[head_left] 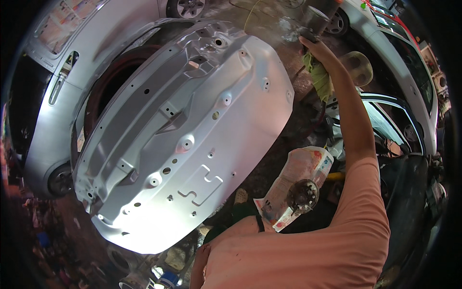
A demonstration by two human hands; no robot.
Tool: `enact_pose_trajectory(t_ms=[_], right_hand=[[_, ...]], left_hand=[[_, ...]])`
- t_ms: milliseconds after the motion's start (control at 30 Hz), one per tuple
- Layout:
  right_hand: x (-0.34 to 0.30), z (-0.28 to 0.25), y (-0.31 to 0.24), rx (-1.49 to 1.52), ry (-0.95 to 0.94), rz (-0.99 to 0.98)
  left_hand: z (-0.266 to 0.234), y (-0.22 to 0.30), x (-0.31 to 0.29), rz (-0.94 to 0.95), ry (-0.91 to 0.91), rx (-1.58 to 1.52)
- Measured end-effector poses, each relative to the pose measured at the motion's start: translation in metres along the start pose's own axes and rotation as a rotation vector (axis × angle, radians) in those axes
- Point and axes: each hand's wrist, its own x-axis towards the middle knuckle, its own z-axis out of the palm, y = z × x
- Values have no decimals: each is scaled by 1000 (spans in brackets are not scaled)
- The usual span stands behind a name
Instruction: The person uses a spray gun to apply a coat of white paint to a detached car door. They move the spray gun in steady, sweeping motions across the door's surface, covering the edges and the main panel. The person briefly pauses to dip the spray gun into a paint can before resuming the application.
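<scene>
Nearest the lens, the lower edge is filled by a peach shirt (298, 255); from it the right arm (353, 111) is stretched up and away.

Largest beyond: a silver panel (260, 106), set slantwise across the middle and left, well apart from the right hand. It is ribbed and pierced by round holes; its lower end is lit to glare. A silver car (53, 130) is seen behind it on the left, partly blocked by the panel. A white car (409, 62) is parked at upper right, with a glazed door (392, 120) standing nearer. The approach to both is crossed by the arm.

Beside the shirt, printed paper (310, 166) is spread, overlapped by a round metal disc (303, 196). Beyond the arm, a yellowish clear tub (357, 68) is partly covered by it.

At upper right, a spray gun (315, 21) is gripped by the right hand (317, 49), fingers wrapped round it; a green cloth (319, 79) is hung just below. The left hand is not shown; its fingers cannot be told.

Smallest: one beige shoe (241, 195), seen beside the panel's edge.
</scene>
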Motion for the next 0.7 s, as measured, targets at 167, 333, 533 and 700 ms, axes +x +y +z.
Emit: enact_pose_trajectory(t_ms=[167, 333, 533, 700], right_hand=[[-49, -58, 74, -111, 251, 147], [-135, -64, 108, 121, 255, 362], [-191, -37, 72, 263, 285, 390], [-205, -9, 72, 167, 240, 271]], left_hand=[[-5, -4, 12, 23, -41, -2], [4, -53, 38, 102, -52, 88], [-5, -61, 40, 119, -81, 31], [-10, -70, 29, 45, -67, 67]])
